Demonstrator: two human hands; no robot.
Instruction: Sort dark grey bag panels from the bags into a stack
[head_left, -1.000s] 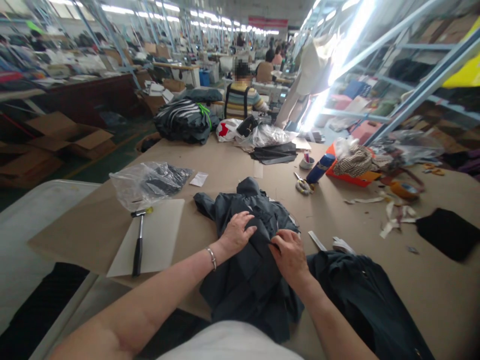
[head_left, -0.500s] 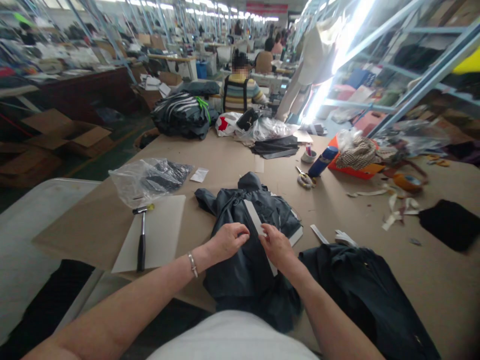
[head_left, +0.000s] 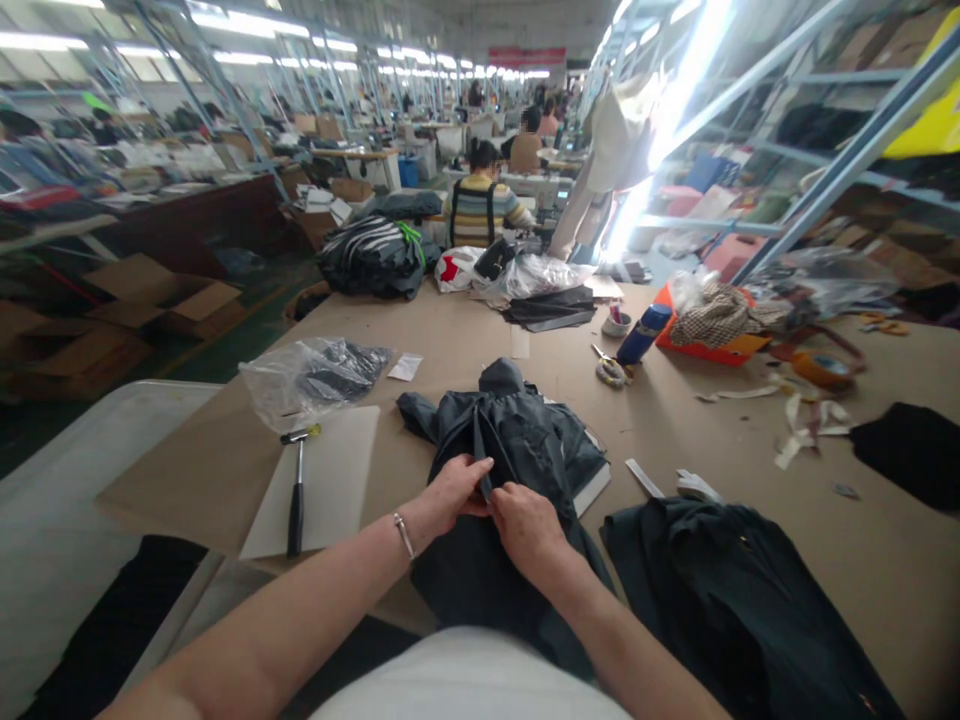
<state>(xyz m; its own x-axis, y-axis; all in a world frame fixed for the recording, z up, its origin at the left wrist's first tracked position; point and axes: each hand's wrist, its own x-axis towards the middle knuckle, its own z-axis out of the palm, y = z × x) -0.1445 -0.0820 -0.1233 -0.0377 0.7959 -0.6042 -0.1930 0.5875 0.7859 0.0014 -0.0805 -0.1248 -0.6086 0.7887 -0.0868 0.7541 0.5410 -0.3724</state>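
Right hand [head_left: 526,528] moved beside left hand [head_left: 454,492], each grip pinching edge of dark garment [head_left: 541,440], open tabletop [head_left: 457,335] beyond

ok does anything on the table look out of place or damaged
Slightly untidy: pale strips lie loose and crumpled near the orange box. The dark garment is bunched, but the left hand and right hand are pinching it. No spill or clear damage shows.

The person wears a white top [head_left: 472,680], plain in its visible part. On left wrist there is a thin bracelet [head_left: 404,536], silver-coloured; both forearms are without sleeves.
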